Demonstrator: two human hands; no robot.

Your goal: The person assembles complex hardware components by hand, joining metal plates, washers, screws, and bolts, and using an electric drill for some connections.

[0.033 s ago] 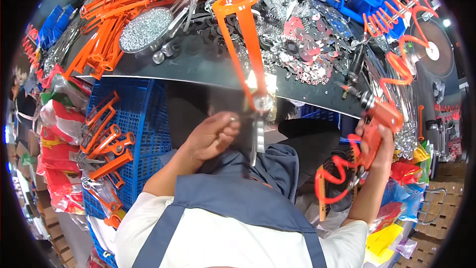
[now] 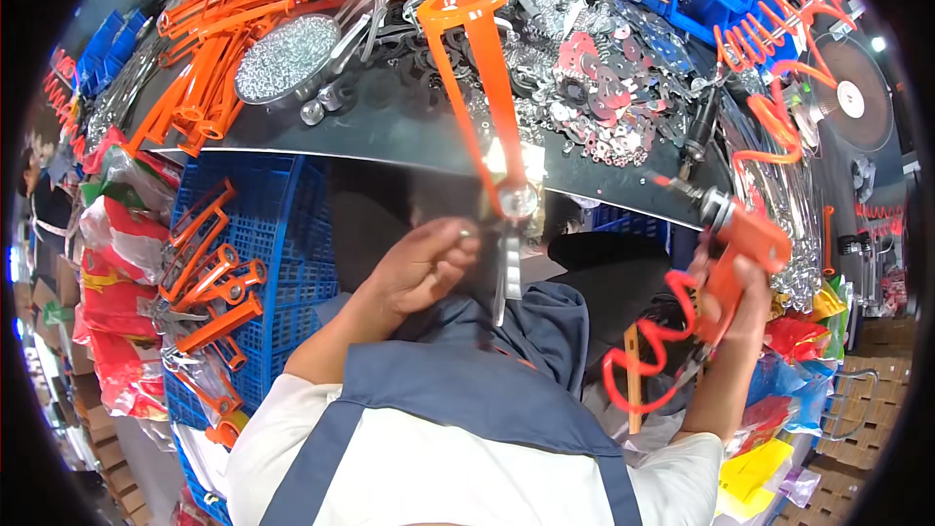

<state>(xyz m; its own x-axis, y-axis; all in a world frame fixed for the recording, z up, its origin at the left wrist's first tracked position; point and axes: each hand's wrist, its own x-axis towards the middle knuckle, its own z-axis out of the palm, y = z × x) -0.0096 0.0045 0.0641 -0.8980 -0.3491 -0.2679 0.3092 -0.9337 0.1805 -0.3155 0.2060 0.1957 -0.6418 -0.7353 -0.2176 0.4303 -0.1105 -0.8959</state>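
Observation:
My right hand (image 2: 730,297) is wrapped round an orange pistol-shaped air driver (image 2: 750,244), its tip pointing up and left above the table's front edge. A red coiled hose (image 2: 638,356) hangs below it. My left hand (image 2: 426,268) is closed, thumb and forefinger pinched on a tiny shiny piece too small to name. Just right of those fingers, an orange frame (image 2: 502,102) with a ring at its far end, like a caulking gun's, lies across the table edge. A silver handle (image 2: 511,263) extends from its near end toward my lap. No hand touches the frame.
Orange frames (image 2: 205,78) are heaped at the far left beside a dish of small metal parts (image 2: 287,58). Loose washers and plates (image 2: 604,88) cover the table's far right. More frames lie in a blue crate (image 2: 292,234). A black driver (image 2: 701,122) stands at the right.
My right hand and the air driver have shifted slightly, and the hose has swung left. My left hand has edged right, toward the orange frame.

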